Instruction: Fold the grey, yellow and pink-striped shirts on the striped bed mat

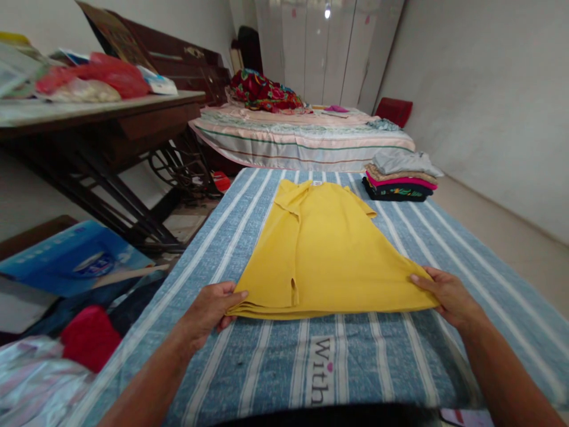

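Observation:
A yellow short-sleeved shirt (pixel 342 249) lies spread on a blue striped cloth (pixel 262 356), its collar end with a white label pointing away from me. Its left side is folded inward, with a small slit showing near the hem. My left hand (pixel 216 302) pinches the hem's left corner, thumb on top. At the opposite corner, my right hand (pixel 440 290) grips the hem the same way. Between the two hands the hem is stretched nearly straight, slightly raised at the near edge.
A stack of folded clothes (pixel 400 178) sits at the cloth's far right. Beyond is a bed (pixel 306 142) with a red floral blanket (pixel 267 92). On the left stand a sewing-machine table (pixel 146 115), a blue box (pixel 80 255) and piled clothes (pixel 44 373).

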{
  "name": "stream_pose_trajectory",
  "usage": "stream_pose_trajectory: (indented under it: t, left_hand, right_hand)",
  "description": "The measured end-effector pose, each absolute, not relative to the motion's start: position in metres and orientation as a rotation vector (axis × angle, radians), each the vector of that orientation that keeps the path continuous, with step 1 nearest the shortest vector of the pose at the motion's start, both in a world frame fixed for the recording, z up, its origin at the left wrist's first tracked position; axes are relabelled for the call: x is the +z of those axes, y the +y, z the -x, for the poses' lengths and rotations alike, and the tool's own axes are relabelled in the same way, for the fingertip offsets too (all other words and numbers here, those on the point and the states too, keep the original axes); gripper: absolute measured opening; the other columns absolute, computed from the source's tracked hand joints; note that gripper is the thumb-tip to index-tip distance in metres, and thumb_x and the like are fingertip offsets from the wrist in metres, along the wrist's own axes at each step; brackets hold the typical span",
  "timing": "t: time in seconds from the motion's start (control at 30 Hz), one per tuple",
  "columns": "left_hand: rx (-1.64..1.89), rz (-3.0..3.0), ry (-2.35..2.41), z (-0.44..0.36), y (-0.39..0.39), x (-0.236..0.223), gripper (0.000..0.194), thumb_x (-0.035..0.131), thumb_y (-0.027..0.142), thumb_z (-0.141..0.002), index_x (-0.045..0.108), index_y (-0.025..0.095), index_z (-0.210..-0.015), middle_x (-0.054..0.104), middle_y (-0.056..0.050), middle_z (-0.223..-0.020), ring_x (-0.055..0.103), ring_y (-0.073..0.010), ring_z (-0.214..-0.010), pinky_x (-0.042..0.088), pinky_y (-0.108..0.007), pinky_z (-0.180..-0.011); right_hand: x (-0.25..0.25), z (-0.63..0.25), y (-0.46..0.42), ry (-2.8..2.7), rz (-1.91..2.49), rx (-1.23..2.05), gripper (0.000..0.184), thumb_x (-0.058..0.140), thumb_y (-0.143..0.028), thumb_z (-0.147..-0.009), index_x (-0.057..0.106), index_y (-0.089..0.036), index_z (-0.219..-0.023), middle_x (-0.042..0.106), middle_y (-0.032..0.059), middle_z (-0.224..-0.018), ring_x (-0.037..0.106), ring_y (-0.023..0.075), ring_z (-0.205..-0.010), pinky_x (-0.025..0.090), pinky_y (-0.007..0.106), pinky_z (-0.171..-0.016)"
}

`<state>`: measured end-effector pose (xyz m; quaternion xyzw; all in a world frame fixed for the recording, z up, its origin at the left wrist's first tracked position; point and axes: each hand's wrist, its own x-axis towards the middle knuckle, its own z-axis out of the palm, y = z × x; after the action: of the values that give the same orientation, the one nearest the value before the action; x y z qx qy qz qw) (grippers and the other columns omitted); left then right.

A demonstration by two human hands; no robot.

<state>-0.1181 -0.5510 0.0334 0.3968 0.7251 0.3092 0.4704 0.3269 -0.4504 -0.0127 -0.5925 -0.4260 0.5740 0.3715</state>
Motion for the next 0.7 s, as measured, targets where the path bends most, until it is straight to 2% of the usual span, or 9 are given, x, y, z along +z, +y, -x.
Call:
stream_pose_trajectory:
  t: [0.03, 0.13, 0.2, 0.37, 0.47, 0.6, 0.7]
  left_hand:
    - [0.721, -0.997, 1.811, 0.117, -0.551, 0.032, 0.039, 0.057, 0.054, -0.065, 0.053, 0.016, -0.069, 0.048, 0.006, -0.043, 0.034, -0.0049, -0.031, 0.019, -0.017, -0.033]
    - [0.566, -1.09, 1.943, 0.112, -0.549, 0.03, 0.035, 0.052, 0.053, -0.066, 0.05, 0.018, -0.065, 0.049, 0.005, -0.042, 0.039, -0.008, -0.03, 0.024, -0.019, -0.033]
    - [0.49, -1.166, 2.017, 0.108, -0.548, 0.032, 0.031, 0.048, 0.049, -0.066, 0.048, 0.019, -0.063, 0.049, 0.005, -0.041, 0.042, -0.0096, -0.031, 0.027, -0.019, -0.034]
    - [0.378, -1.222, 2.08, 0.107, -0.546, 0.034, 0.025, 0.041, 0.044, -0.07, 0.044, 0.021, -0.061, 0.048, 0.004, -0.042, 0.046, -0.0119, -0.033, 0.031, -0.021, -0.034]
    - [0.349, -1.243, 2.078, 0.113, -0.548, 0.028, 0.025, 0.04, 0.044, -0.07, 0.043, 0.021, -0.061, 0.048, 0.004, -0.044, 0.048, -0.0127, -0.036, 0.032, -0.021, -0.034]
    - [0.407, -1.262, 2.04, 0.124, -0.556, 0.019, 0.03, 0.041, 0.05, -0.07, 0.044, 0.021, -0.063, 0.049, 0.003, -0.051, 0.052, -0.014, -0.042, 0.031, -0.02, -0.033]
    - [0.448, -1.248, 2.015, 0.132, -0.563, 0.013, 0.036, 0.04, 0.056, -0.071, 0.044, 0.021, -0.062, 0.047, 0.003, -0.052, 0.049, -0.0131, -0.041, 0.027, -0.02, -0.032]
  right_hand:
    - [-0.014, -0.326, -0.451, -1.11, 1.54, 1.469, 0.036, 0.075, -0.038, -0.059, 0.06, -0.018, -0.086, 0.065, 0.0021, -0.068, 0.055, 0.0134, -0.048, 0.041, 0.022, -0.038]
    - [-0.017, -0.322, -0.455, -1.244, 1.675, 1.363, 0.039, 0.071, -0.042, -0.06, 0.06, -0.016, -0.086, 0.061, -0.0002, -0.059, 0.041, 0.0083, -0.035, 0.025, 0.019, -0.027]
    - [-0.019, -0.321, -0.456, -1.344, 1.747, 1.273, 0.041, 0.068, -0.046, -0.062, 0.06, -0.015, -0.088, 0.058, -0.0017, -0.055, 0.036, 0.0069, -0.032, 0.02, 0.018, -0.025]
    - [-0.021, -0.321, -0.452, -1.523, 1.877, 1.133, 0.039, 0.06, -0.044, -0.066, 0.057, -0.016, -0.092, 0.058, -0.0021, -0.054, 0.038, 0.0086, -0.029, 0.026, 0.02, -0.025]
    - [-0.022, -0.32, -0.45, -1.621, 1.952, 1.087, 0.035, 0.058, -0.042, -0.065, 0.057, -0.016, -0.088, 0.055, -0.0031, -0.05, 0.039, 0.0093, -0.027, 0.025, 0.02, -0.024]
    - [-0.024, -0.319, -0.453, -1.7, 1.802, 1.19, 0.036, 0.052, -0.047, -0.07, 0.057, -0.016, -0.089, 0.06, -0.0008, -0.059, 0.044, 0.009, -0.032, 0.028, 0.018, -0.024]
    - [-0.024, -0.319, -0.455, -1.702, 1.777, 1.258, 0.039, 0.053, -0.049, -0.07, 0.057, -0.015, -0.088, 0.059, -0.0009, -0.059, 0.043, 0.0082, -0.034, 0.027, 0.017, -0.024]
